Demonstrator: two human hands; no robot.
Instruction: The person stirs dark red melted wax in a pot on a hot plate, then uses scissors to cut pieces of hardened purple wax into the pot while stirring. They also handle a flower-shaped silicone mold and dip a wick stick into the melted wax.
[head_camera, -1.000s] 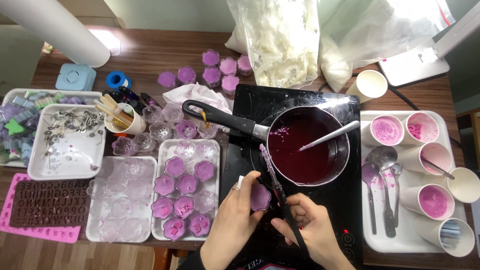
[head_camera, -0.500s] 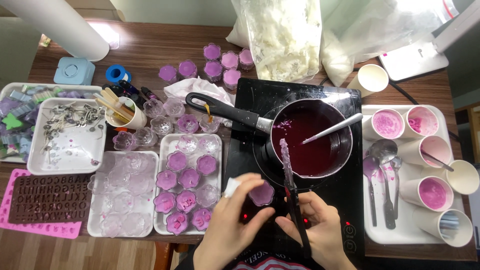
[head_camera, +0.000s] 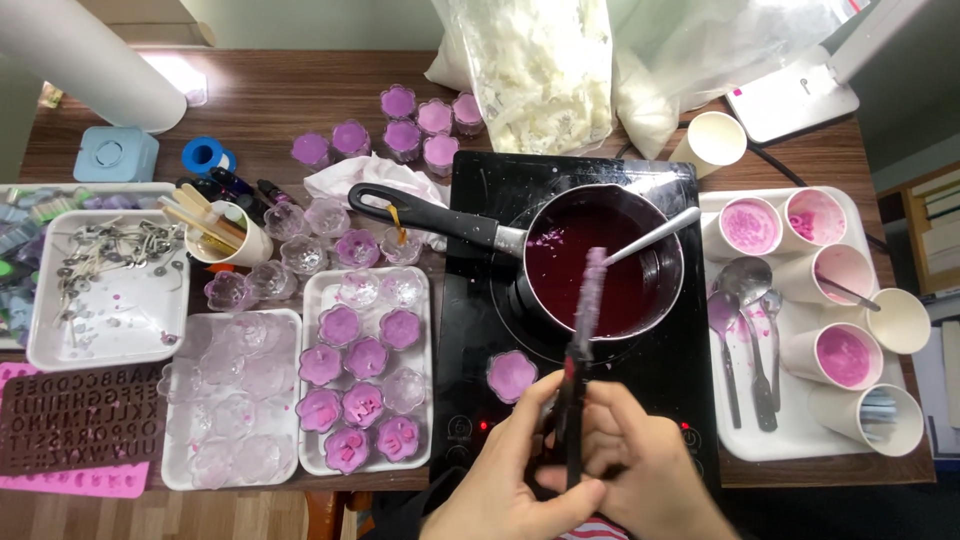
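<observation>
At the bottom centre, both my hands close around a long dark stick (head_camera: 570, 415). Its raised tip is coated in purple wax and hangs over the near rim of a black saucepan (head_camera: 640, 205) of dark purple liquid. My left hand (head_camera: 505, 485) grips the lower end and my right hand (head_camera: 640, 455) wraps the shaft. A flower-shaped glass cup (head_camera: 512, 375) of purple wax stands on the black induction cooktop (head_camera: 660, 385), just above my left fingers. A metal spoon (head_camera: 655, 233) leans in the saucepan.
Left of the cooktop, a white tray (head_camera: 310, 300) holds several filled and unfilled glass cups. On the right, another tray (head_camera: 800, 440) carries paper cups of pink wax and spoons. A bag of white flakes (head_camera: 540, 60) lies behind, and a brown letter mould (head_camera: 70, 420) at far left.
My left hand has let go of the flower-shaped cup, which now stands on the cooktop, and has joined my right hand on the stick. The stick's waxy tip has swung upright toward the saucepan.
</observation>
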